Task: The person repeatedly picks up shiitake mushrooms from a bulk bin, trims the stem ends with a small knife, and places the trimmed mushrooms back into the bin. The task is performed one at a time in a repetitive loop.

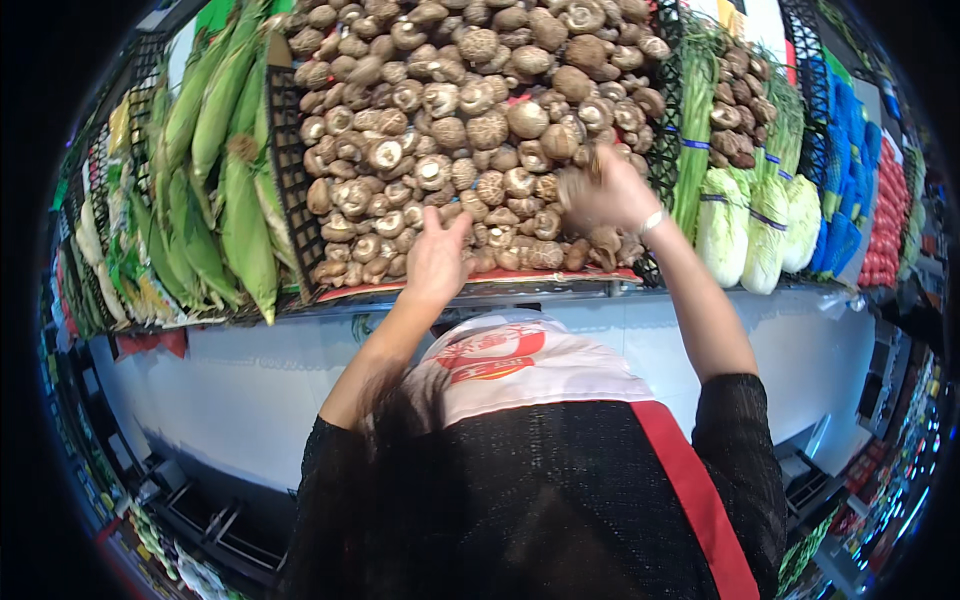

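A broad heap of brown shiitake mushrooms (487,131) fills the display bin before me. At the heap's near edge, my left hand (439,259) rests with its fingertips among the mushrooms, two fingers spread and nothing seen in its grip. My right hand (615,195), with a pale bracelet at the wrist, is over the right side of the heap. Motion blurs its fingers, and brown mushrooms show right beside them. Whether it grips one cannot be made out.
Black plastic mesh dividers (289,150) flank the mushrooms. Corn in green husks (240,225) lies to the left. Napa cabbages (724,225) and banded green stalks (694,112) stand to the right, before blue-netted produce (844,180). A white apron (540,360) covers my front.
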The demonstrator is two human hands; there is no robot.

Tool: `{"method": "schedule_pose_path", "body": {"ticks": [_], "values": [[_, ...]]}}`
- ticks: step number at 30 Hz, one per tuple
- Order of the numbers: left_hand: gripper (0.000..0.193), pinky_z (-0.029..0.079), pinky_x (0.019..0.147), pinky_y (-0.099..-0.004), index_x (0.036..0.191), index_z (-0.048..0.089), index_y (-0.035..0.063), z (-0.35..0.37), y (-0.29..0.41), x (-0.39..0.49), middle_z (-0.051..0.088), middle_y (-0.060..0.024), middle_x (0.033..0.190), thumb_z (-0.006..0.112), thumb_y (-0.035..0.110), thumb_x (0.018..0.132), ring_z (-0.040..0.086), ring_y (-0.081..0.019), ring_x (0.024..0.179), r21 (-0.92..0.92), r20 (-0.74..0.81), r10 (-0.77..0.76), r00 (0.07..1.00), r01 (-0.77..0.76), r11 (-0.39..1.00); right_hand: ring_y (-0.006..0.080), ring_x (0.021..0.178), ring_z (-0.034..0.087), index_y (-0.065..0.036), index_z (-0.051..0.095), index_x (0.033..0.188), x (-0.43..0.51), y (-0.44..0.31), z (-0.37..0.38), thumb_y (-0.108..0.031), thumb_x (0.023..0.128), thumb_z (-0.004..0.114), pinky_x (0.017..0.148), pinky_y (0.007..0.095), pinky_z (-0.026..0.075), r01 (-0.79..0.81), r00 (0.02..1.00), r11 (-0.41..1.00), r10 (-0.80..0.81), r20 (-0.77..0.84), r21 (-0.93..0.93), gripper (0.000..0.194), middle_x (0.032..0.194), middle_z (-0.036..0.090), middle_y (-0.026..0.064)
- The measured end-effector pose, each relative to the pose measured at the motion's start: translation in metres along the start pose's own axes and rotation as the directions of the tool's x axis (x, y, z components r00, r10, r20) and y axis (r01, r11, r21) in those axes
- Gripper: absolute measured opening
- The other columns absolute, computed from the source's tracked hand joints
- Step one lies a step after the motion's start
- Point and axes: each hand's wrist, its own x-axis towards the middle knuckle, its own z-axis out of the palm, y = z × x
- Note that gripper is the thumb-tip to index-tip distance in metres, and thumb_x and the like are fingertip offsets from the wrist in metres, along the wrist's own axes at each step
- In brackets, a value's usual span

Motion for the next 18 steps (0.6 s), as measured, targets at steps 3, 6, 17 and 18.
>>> {"method": "schedule_pose_path", "body": {"ticks": [3,6,17,18], "values": [[0.073,0.050,0.084,-0.0456,0.127,0.053,0.0138,0.011,0.002,0.000,0.039,-0.0234,0.122,0.084,0.012,0.061,0.058,-0.0429,0.096,-0.050,-0.017,-0.019,1.000,0.018,0.999,0.0243,0.077,0.065,0.006,0.051,0.102,0.041,-0.010,-0.048,-0.033,0.076,0.078,0.068,0.0360,0.054,0.143,0.922,0.968,-0.054,-0.383,0.208,0.054,0.090,0.065,0.0199],[0.073,0.050,0.087,-0.0443,0.124,0.054,0.0127,0.022,-0.001,0.001,0.036,-0.0224,0.121,0.085,0.007,0.059,0.056,-0.0431,0.099,-0.123,-0.079,-0.013,0.997,0.004,0.992,0.0213,0.078,0.067,0.004,0.053,0.097,0.046,-0.018,-0.065,-0.029,0.076,0.078,0.067,0.0332,0.055,0.225,0.911,0.932,-0.098,-0.400,0.284,0.047,0.087,0.067,0.0175],[0.093,0.057,0.086,-0.0382,0.141,0.032,0.0008,-0.120,0.003,0.055,0.056,-0.0203,0.120,0.084,0.024,0.067,0.063,-0.0282,0.102,-0.799,-0.248,-0.070,0.966,-0.164,0.578,0.0418,0.083,0.065,0.001,0.038,0.109,-0.078,0.013,0.041,-0.041,0.071,0.078,0.068,0.0468,0.055,0.073,0.995,0.929,-0.093,-0.038,-0.363,0.069,0.116,0.048,0.0288],[0.095,0.054,0.090,-0.0379,0.144,0.029,0.0045,-0.133,0.005,0.068,0.049,-0.0222,0.127,0.084,0.026,0.069,0.060,-0.0270,0.106,-0.590,-0.390,-0.027,0.921,-0.227,0.775,0.0419,0.083,0.064,0.001,0.038,0.109,-0.078,0.016,0.039,-0.042,0.070,0.078,0.069,0.0464,0.055,0.089,0.991,0.922,-0.121,-0.062,-0.378,0.071,0.115,0.049,0.0286]]}}
